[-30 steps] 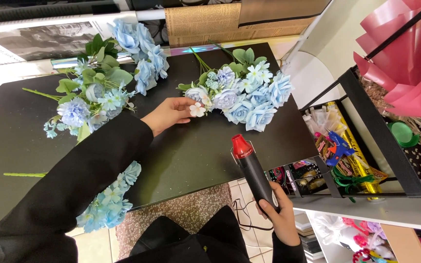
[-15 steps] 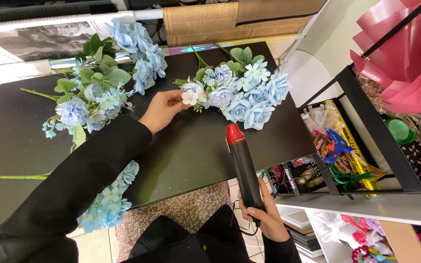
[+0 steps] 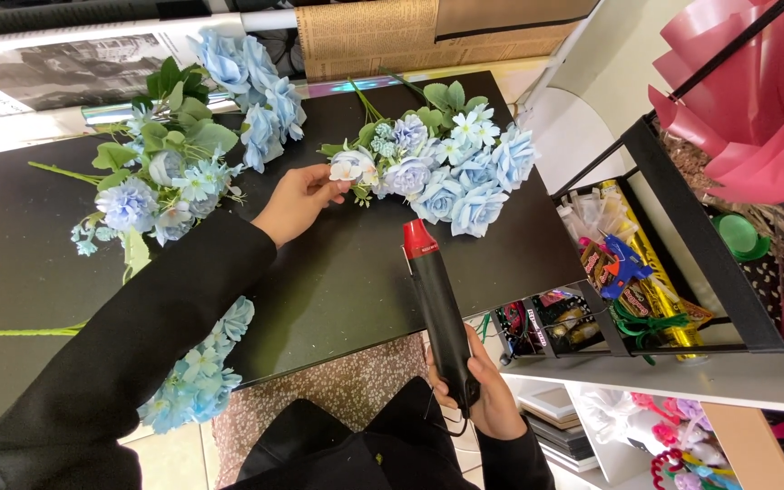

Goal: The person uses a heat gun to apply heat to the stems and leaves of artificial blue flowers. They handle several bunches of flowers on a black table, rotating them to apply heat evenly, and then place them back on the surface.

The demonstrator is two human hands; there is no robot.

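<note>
**Flowers under our left hand, heat gun in our right**

We look down on a black tabletop (image 3: 347, 281) strewn with pale blue artificial flowers. Our left hand (image 3: 297, 201) reaches across it, fingers curled on a white bloom (image 3: 353, 166) at the near end of a blue bouquet (image 3: 451, 172) that lies on its side at the far right of the tabletop. Our right hand (image 3: 483, 395) is closed around the grip of a black heat gun (image 3: 437, 313), held off the near edge of the tabletop; its red nozzle (image 3: 418, 238) points up toward the bouquet and stands just short of the flowers.

A second, leafier bunch (image 3: 183, 154) lies at the far left, well apart from the bouquet. A smaller blue spray (image 3: 197, 377) hangs over the near edge beside our left sleeve (image 3: 129, 363). To the right stands a black rack (image 3: 682, 218) holding a blue glue gun (image 3: 628, 268) and gold sticks, with pink wrapping paper (image 3: 746, 100) above it.
</note>
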